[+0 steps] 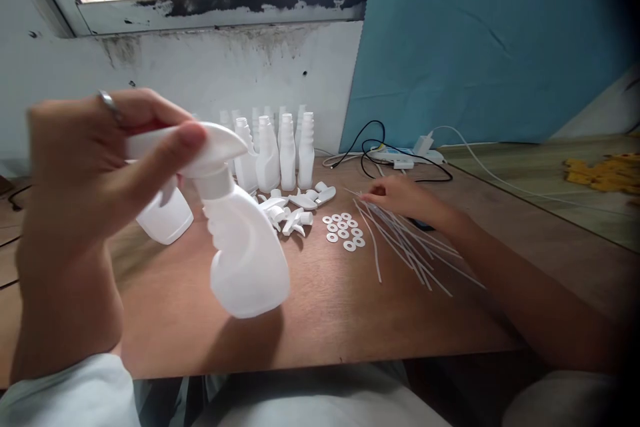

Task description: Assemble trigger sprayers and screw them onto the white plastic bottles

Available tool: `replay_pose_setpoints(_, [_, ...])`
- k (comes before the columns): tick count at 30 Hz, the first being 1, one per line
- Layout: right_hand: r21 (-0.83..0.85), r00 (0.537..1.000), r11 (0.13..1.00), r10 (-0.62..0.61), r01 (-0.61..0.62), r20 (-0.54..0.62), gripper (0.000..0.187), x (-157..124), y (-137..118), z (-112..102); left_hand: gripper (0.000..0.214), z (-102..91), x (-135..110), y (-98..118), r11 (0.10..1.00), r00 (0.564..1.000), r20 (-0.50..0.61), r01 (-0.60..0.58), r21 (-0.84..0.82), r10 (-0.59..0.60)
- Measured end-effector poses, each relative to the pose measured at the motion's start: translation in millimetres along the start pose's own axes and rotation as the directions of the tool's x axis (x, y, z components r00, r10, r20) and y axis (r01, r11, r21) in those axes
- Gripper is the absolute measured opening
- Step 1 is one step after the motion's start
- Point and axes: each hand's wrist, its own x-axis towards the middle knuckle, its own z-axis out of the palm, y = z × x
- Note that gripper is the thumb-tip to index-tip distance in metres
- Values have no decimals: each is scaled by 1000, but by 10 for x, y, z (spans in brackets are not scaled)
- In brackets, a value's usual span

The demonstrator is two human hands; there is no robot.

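Note:
My left hand (95, 173), with a ring on one finger, grips the trigger head of a white spray bottle (250, 257) from the left. The bottle is held tilted over the table, its head fitted on its neck. Behind the wrist stands another white bottle (170, 217), its upper part hidden. At the right, my right hand (400, 197) has its fingertips pinched at the far end of a bundle of thin white tubes (415, 257). A tube end pokes out left of those fingertips. Flat white washers (343, 232) lie just left of the tubes.
Several headless white bottles (287, 153) stand by the wall, with loose trigger heads (295, 213) in front. A power strip (425, 155) with black cables (373, 140) lies at the back right. The wooden table's (320, 327) front edge is close to my lap.

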Motion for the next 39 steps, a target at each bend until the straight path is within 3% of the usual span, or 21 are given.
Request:
replay_pose_setpoints(2, [131,990,982,-139,139,-6,37,-59,-326,-59,9,126,61,33,994,995,78,-70,84,63])
replay_pose_setpoints(3, [302,973,927,-232,222,-2,36,-92,-506,-85,10,198,79,59,988,990,101,-108,112,97])
replay_pose_setpoints(5, [579,915,744,-405,333,-5,32,-159,-861,-121,11,359,99,131,976,983,109,-165,139,151])
replay_pose_setpoints(7, [727,871,565,-482,391,-94,32,-219,-1156,-138,13,528,106,213,968,979,65,-203,148,195])
replay_pose_setpoints(10, [832,862,339,-418,439,-285,36,-274,-1418,-148,13,741,120,291,988,987,-50,-152,37,154])
replay_pose_setpoints(12, [813,844,268,-319,517,-432,30,-273,-1477,-172,26,835,132,283,975,991,-100,-108,-196,90])
replay_pose_setpoints(13, [779,817,255,-256,572,-516,25,-259,-1482,-193,40,872,135,260,946,995,-75,-80,-315,59])
replay_pose_setpoints(15, [697,733,244,-107,674,-672,15,-211,-1463,-251,66,945,125,194,911,995,98,8,-412,35])
replay_pose_setpoints(17, [651,661,200,19,732,-750,14,-151,-1428,-317,79,1043,86,121,954,948,319,73,-291,24])
replay_pose_setpoints(19, [635,632,150,74,757,-771,20,-103,-1393,-374,77,1174,23,66,988,901,434,52,-143,15])
replay_pose_setpoints(21, [623,618,142,81,769,-782,28,-80,-1364,-414,67,1307,-41,41,997,897,442,16,-81,21])
replay_pose_setpoints(23, [606,601,211,93,767,-794,30,-85,-1340,-439,63,1390,-79,45,999,912,410,-1,-48,20])
replay_pose_setpoints(26, [605,609,303,91,736,-788,17,-128,-1306,-481,58,1359,-58,65,992,901,432,18,-128,39])
replay_pose_setpoints(28, [647,675,287,1,706,-738,17,-166,-1290,-530,51,1251,3,54,957,838,539,86,-277,81])
replay_pose_setpoints(31, [765,791,206,-213,610,-573,22,-218,-1288,-615,53,1069,116,-40,867,716,686,257,-427,126])
replay_pose_setpoints(33, [808,802,131,-287,574,-523,20,-243,-1304,-644,63,987,172,-156,811,663,740,369,-453,112])
replay_pose_setpoints(36, [798,768,48,-310,601,-561,14,-266,-1331,-593,78,940,178,-393,773,587,810,506,-384,19])
replay_pose_setpoints(37, [794,760,43,-324,607,-564,20,-268,-1337,-552,82,937,153,-486,783,578,815,523,-337,-35])
replay_pose_setpoints(38, [792,752,44,-348,609,-560,26,-266,-1341,-503,84,937,116,-584,805,603,792,515,-293,-97])
replay_pose_setpoints(39, [789,745,51,-370,612,-554,31,-259,-1344,-451,85,939,73,-684,840,666,729,479,-255,-158])
